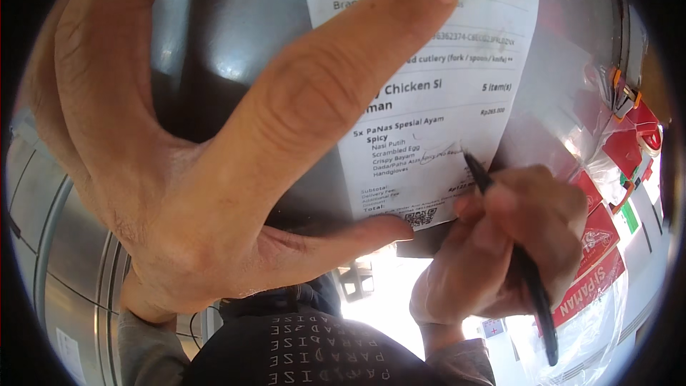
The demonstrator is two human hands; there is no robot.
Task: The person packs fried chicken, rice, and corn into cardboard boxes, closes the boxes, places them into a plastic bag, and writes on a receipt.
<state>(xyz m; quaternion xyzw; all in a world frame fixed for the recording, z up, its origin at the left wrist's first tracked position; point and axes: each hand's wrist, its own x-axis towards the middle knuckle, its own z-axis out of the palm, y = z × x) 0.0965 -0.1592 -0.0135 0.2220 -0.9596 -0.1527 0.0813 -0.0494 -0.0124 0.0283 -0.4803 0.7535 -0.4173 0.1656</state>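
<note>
A printed paper receipt [461, 86] with a square code at its lower end lies on a dark, shiny metal surface [225, 27]. My left hand [214, 171] spreads over it, its index finger resting across the upper part and its thumb at the bottom edge. Between the fingers of my right hand [477, 262] is a black pen [536, 295]. Its tip meets the paper in the lower right of the printed lines, where thin handwritten strokes show. My left hand covers part of the print.
To the right, red printed boxes [595, 273] sit in a clear plastic bag [600, 327]. Orange-edged items [627, 94] in plastic lie farther up that side. Stainless steel panels [75, 257] stand at the left. Below is my dark top [321, 343], which bears lettering.
</note>
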